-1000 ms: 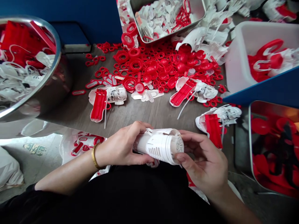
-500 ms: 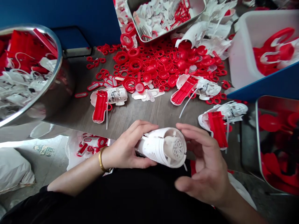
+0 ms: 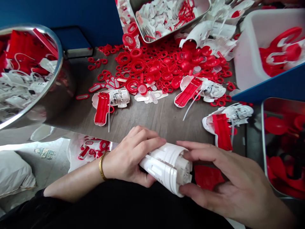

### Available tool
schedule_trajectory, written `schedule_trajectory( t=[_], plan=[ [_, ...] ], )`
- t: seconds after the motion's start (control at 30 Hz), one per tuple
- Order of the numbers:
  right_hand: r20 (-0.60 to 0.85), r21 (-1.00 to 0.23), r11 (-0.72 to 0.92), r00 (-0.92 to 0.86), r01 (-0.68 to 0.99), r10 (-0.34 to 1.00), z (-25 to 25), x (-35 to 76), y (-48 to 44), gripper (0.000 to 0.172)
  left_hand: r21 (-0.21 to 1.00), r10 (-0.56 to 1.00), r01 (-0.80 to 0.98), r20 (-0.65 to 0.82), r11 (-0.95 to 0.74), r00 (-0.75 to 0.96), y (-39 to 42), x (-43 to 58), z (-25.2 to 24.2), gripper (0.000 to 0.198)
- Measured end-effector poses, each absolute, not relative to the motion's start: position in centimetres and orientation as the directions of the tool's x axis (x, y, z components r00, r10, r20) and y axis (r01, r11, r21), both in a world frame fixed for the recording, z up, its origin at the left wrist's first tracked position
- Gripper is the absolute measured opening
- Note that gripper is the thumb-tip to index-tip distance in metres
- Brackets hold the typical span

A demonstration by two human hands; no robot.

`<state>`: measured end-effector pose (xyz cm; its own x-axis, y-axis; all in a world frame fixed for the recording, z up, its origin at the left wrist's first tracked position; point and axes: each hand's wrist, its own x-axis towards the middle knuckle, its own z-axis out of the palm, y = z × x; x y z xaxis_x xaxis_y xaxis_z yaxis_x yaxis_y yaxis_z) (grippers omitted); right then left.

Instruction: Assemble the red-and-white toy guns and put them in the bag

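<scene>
The white tube is held at the lower centre of the frame, in front of the near edge of the counter. Its rear is gripped by the left hand, with the fingers laid over the top and the thumb tucked below; a gold bracelet is worn on that wrist. The open end, tilted down towards the lower right, is pinched at opposite edges by the forefinger and thumb of the right hand.

Half a second earlier, the right hand was spread beside the tube, its thumb well clear; now contact has been made at the rim. The tube has also been turned: the round-holed end was then shown nearly face on, whereas now it is seen more from the side, and the open end has been lowered. More of a red piece is now revealed between the tube and the right hand.

The surroundings are left unchanged. Three opened toy guns are laid out on the counter, one at centre left and two at centre right. Behind them, red parts are heaped at upper centre, flanked by a metal bowl at left and a plastic box at upper right.
</scene>
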<state>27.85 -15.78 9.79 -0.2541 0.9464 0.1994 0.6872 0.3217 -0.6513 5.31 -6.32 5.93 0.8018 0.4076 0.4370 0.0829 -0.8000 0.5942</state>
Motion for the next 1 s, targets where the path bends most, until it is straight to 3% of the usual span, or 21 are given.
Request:
schedule_trajectory(
  t=[0.13,0.23,0.87,1.0],
  plan=[
    [0.324,-0.541,0.381,-0.233,0.749,0.917,9.7,27.3,-16.2,0.034,0.597,0.405,0.109,0.389,-0.795,0.827,-6.5,5.0,6.4,0.067],
    [0.371,-0.527,0.399,-0.219,0.75,0.902,9.6,27.3,-16.4,0.032,0.609,0.412,0.14,0.332,-0.78,0.848,-6.6,4.8,6.4,0.069],
    [0.274,-0.694,0.309,-0.158,0.65,0.949,8.5,27.4,-17.0,0.036,0.684,0.393,0.108,0.275,-0.722,0.877,-6.3,5.1,6.3,0.077],
    [0.244,-0.679,0.277,-0.148,0.68,0.958,8.2,27.7,-17.1,0.034,0.733,0.439,0.196,0.153,-0.652,0.885,-6.6,5.1,6.3,0.082]
  ],
)
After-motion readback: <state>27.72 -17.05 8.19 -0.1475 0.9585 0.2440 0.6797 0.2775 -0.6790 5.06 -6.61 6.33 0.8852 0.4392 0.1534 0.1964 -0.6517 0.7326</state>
